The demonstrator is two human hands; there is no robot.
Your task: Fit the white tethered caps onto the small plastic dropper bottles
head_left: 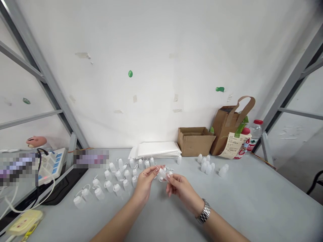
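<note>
Over the middle of the table, both my hands are closed on one small translucent white plastic bottle [163, 173]. My right hand [183, 189], with a metal watch at the wrist, grips the bottle's body between thumb and fingers. At its top end, my left hand [145, 179] pinches the cap; the fingers partly hide it. Behind the hands lie a few small white cap pieces [168, 170]. To the left stand several similar bottles [118, 175] with looped cap straps, in loose rows. Farther right is a group of small white bottles or caps [207, 166], too small to tell.
White padded envelopes [158, 149] are stacked against the wall beside an opened cardboard box [195, 143]. A brown paper bag [222, 131] and a red-capped bottle [256, 131] stand at the back right. On the left are a power strip [51, 166], cables and a black tray-like object [65, 186].
</note>
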